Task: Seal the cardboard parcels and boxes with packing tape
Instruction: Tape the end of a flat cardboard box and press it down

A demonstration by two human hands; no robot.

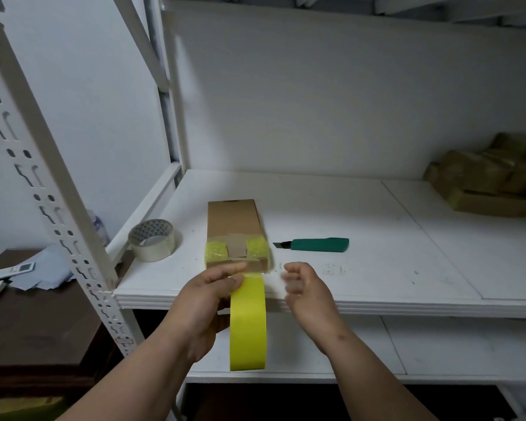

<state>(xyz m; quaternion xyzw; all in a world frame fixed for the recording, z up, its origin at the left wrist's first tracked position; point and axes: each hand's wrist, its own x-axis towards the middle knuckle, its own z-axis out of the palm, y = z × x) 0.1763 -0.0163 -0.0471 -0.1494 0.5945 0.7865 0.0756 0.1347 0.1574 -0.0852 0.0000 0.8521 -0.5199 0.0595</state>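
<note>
Left hand (pixel 208 294): gripping the yellow tape roll (pixel 248 323) at the shelf (pixel 377 268) edge.
Right hand (pixel 301 287): loosely curled, blurred — holding nothing.
Box (pixel 236 235): light, stiff cardboard on the shelf — steady its sides.
Tape: sticky, thin; pinch the free end.

Nothing is reading clearly — the clear tape roll (pixel 151 240), left of the left hand (pixel 208 294), is showing only an illegible printed core.

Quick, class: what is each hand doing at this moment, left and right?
Left hand: grips the yellow tape roll, pulled toward the cardboard box.
Right hand: loosely curled, blurred, holding nothing visible.
</note>
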